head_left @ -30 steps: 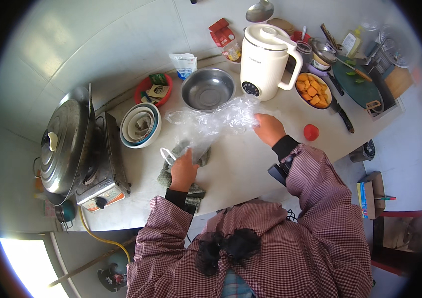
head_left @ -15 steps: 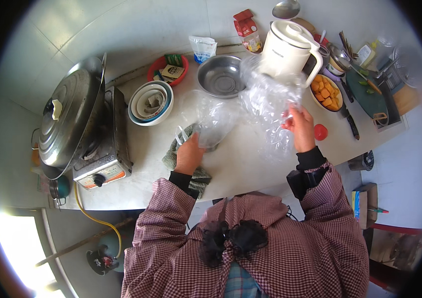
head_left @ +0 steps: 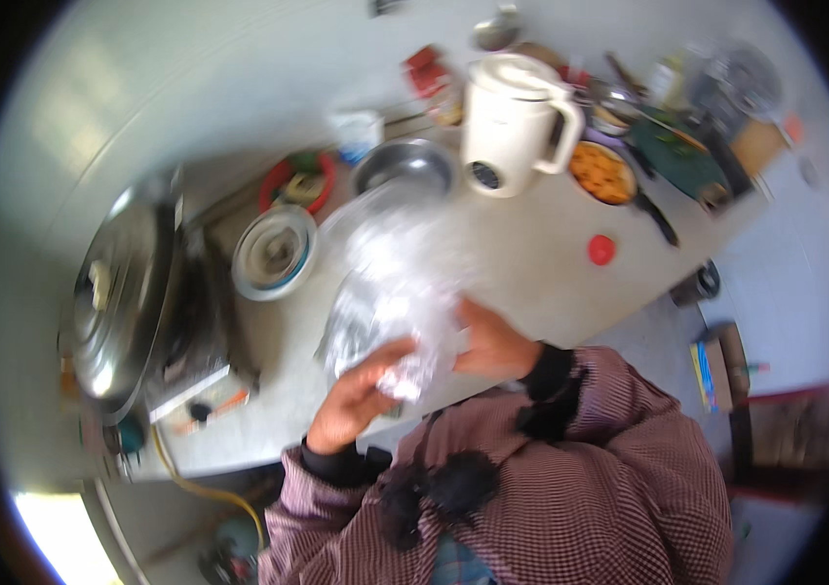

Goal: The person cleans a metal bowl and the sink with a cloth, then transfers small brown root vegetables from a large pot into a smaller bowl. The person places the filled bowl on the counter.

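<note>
Clear plastic bags (head_left: 400, 283), crumpled and blurred by motion, are bunched between my two hands over the front of the counter. My left hand (head_left: 361, 390) grips the bunch from its lower left, fingers closed on the film. From the right side my right hand (head_left: 488, 338) holds the same bunch, its fingertips partly lost in the plastic. Just beyond the bags stands a metal bowl (head_left: 404, 166), partly covered by them. The green cloth on the counter is mostly hidden behind the bags and my left hand.
On the left sits a big lidded pot (head_left: 127, 302) on a gas stove (head_left: 202, 380). Nested bowls (head_left: 275, 252) and a red basket (head_left: 297, 183) stand near it. A cream jug appliance (head_left: 512, 122), a bowl of orange chunks (head_left: 601, 174), a knife (head_left: 656, 216) and a red cap (head_left: 601, 250) lie rightward.
My hands have come together, the right one moving left and toward me. The plastic spread between them is now gathered in one bunch. The view has shifted and tilted.
</note>
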